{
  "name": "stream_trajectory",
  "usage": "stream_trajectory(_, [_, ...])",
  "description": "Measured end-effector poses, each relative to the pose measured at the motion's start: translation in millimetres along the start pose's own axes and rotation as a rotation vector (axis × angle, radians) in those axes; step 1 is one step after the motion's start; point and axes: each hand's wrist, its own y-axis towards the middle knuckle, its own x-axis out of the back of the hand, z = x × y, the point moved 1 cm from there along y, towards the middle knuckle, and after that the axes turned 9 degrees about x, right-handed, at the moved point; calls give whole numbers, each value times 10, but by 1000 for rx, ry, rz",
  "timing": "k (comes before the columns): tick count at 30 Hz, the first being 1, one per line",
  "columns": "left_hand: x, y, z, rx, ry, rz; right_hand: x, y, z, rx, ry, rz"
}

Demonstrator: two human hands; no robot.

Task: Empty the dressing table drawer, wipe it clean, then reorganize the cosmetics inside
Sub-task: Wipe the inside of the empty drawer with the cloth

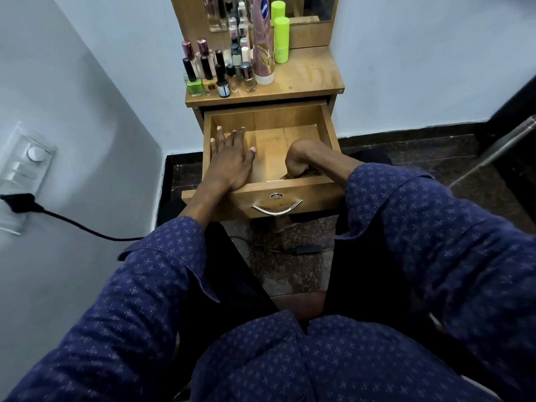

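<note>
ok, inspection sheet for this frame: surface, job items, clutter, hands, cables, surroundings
Surface: dressing table top wooden, right part bare.
Job's things: drawer pulled open, nothing seen inside but the hands; cosmetics bottles upright on the top's left.
Clutter: nothing seen.
Hands: left hand flat on drawer floor; right hand curled in the front corner, contents hidden.
Cables: black cable from wall socket; another on floor.
Surroundings: mirror, white walls, dark floor.

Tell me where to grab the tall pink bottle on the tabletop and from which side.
Grip the pink bottle round its mid-body, coming from the right. It stands upright on its white cap; small bottles crowd its left, and the green tube stands behind to the right.
</note>
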Motion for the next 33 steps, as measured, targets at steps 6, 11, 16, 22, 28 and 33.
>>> stream_trajectory(6, [-24,16,-2,-14,-2,27,-213,333,52,-110,249,-262])
stream_trajectory(11, [-6,15,3,-31,-5,39,-200,683,-174,-32,528,-430])
stream_trajectory(16, [-1,9,5,-31,-1,46,84,609,-160,-62,274,-553])
stream_trajectory(22, [-24,36,13,-35,12,73,47,586,-330,15,68,-633])
stream_trajectory(28, [-17,39,30,-28,-5,59,1,577,-262,-13,-124,-522])
stream_trajectory(33, [-38,44,30,-26,-10,72,-243,398,-103,-12,-152,-254])
